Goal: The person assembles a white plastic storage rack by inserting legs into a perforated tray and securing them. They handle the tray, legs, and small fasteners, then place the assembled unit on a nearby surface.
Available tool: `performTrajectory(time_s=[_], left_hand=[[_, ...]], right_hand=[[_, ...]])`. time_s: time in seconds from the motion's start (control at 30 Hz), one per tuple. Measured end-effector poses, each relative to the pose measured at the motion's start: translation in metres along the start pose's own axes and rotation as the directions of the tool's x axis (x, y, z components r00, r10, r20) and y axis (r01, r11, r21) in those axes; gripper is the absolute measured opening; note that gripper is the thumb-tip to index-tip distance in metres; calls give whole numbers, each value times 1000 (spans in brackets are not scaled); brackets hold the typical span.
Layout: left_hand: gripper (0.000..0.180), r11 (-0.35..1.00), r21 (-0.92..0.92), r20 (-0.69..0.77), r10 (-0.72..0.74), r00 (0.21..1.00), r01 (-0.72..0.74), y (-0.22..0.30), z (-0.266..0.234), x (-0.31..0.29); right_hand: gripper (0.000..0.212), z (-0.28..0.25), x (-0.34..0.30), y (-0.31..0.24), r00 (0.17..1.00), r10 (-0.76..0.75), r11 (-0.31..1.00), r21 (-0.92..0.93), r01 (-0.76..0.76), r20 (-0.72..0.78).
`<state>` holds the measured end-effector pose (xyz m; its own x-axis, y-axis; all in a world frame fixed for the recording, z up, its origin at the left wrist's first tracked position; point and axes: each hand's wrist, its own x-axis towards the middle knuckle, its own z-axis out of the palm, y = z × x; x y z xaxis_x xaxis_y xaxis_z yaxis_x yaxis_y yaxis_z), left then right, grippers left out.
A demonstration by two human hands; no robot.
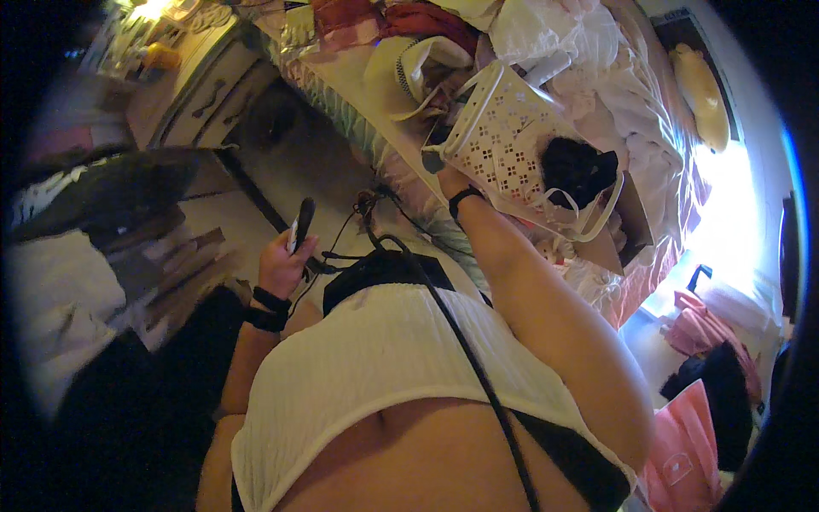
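Observation:
My left hand [284,271] is held up at the left, its fingers closed round a slim black object [302,224] with a pale patch on its side. The exact kind of that object does not show. My right arm stretches forward to the bed, where my right hand [451,182] is at the near-left corner of a white perforated plastic basket [503,141]. A small dark grey rounded thing [433,160] shows at its fingertips. Most of its fingers are hidden, so whether it grips anything is unclear. Black fuzzy cloth [580,171] lies in the basket, which is tipped.
Around the basket, the bed holds a cream hat [397,81], red cloth [426,24], clear plastic bags [546,30] and an open cardboard box [633,222]. A wooden dresser [200,98] stands far left. Black cables [388,235] hang before me. Pink clothing [687,448] lies right.

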<state>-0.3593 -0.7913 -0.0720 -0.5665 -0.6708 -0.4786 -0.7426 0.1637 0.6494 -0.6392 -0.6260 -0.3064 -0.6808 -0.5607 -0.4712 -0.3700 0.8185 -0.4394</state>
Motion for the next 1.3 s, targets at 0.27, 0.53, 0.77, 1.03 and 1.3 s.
performTrajectory(time_s=[0.27,0.53,0.77,1.03,1.3], left_hand=[[35,959,66,330,238,913,-274,12,-8,98],[36,875,200,466,311,828,-441,16,-26,153],[33,946,52,533,246,809,-321,26,-7,168],[57,815,-288,519,574,633,-503,72,18,149],[59,869,-273,414,493,765,-412,64,-22,122]], right_hand=[[63,-1,9,20,994,-12,1000,19,14,-112],[66,-4,-11,14,989,15,999,41,-9,-147],[55,-23,-102,-66,972,228,556,813,-173,50],[47,-101,-90,-133,895,-418,416,909,37,154],[43,-157,-81,-164,628,-476,865,456,209,616]])
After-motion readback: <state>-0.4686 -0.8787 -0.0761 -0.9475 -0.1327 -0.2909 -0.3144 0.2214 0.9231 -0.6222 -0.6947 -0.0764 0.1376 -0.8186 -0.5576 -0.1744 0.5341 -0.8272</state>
